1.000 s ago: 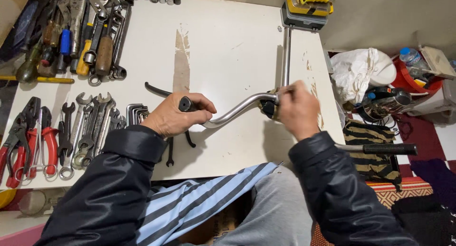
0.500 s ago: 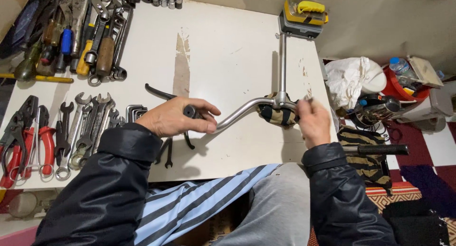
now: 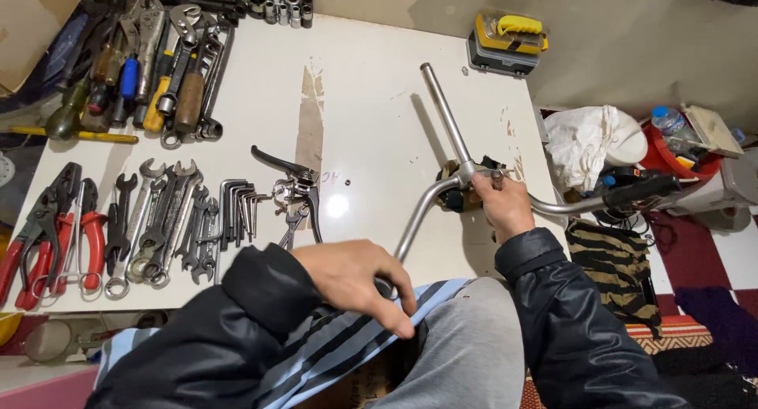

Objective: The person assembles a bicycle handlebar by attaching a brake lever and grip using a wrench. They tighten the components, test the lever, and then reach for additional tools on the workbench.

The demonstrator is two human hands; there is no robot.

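A chrome bicycle handlebar [image 3: 420,210] with its stem [image 3: 444,109] lies across the white table [image 3: 371,93], the stem pointing away from me. My left hand [image 3: 359,279] is closed over the near left end of the bar, by my lap. My right hand [image 3: 503,206] grips the centre clamp where bar and stem meet. The bar's right end carries a black grip [image 3: 638,191] that hangs past the table's right edge.
A loose brake lever [image 3: 288,172], hex keys [image 3: 237,212] and wrenches [image 3: 162,219] lie on the left. Pliers [image 3: 47,235] are at the far left, more tools [image 3: 158,61] at the back left. A yellow case [image 3: 505,39] stands at the back. Clutter sits right of the table.
The handlebar has swung round: its left end came toward my lap with my left hand, and the right end now sticks out past the table. My right hand stays at the clamp.
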